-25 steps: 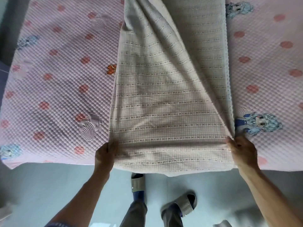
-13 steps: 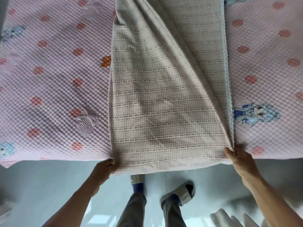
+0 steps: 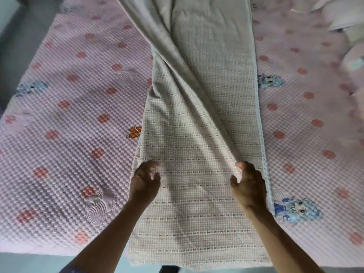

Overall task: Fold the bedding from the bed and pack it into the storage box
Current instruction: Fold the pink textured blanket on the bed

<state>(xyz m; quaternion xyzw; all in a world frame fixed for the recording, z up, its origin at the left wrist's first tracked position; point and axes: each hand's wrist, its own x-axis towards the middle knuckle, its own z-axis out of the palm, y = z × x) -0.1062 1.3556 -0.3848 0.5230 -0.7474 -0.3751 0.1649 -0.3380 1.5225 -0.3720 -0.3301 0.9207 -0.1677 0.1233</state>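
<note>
Lying lengthwise down the middle of the bed (image 3: 69,154), a folded beige blanket (image 3: 197,150) is seen, its near end hanging slightly over the bed's front edge. Both hands are placed on its near half, well in from that end. The left hand (image 3: 144,182) is set at the blanket's left edge, fingers spread and bent, tips touching the cloth; whether the edge is pinched cannot be told. The right hand (image 3: 249,184) is set toward the right side, thumb and fingers curled round a raised ridge of the top layer, which is gathered there. From that grip a diagonal fold is drawn up and leftward across the blanket toward the far end, where the cloth is twisted and blurred. A narrow white scalloped trim (image 3: 261,119) is seen along the blanket's right edge, just right of the right hand.

Blanket: waffle weave, pale beige, crossed by rows of small dark stitches. Bed cover: pink, quilted in small bubbles, dotted with coral patches, printed with blue-haired cartoon figures (image 3: 295,209) and an orange fish (image 3: 135,132). Pale, blurred bedding (image 3: 344,20) is bunched at the far right.
</note>
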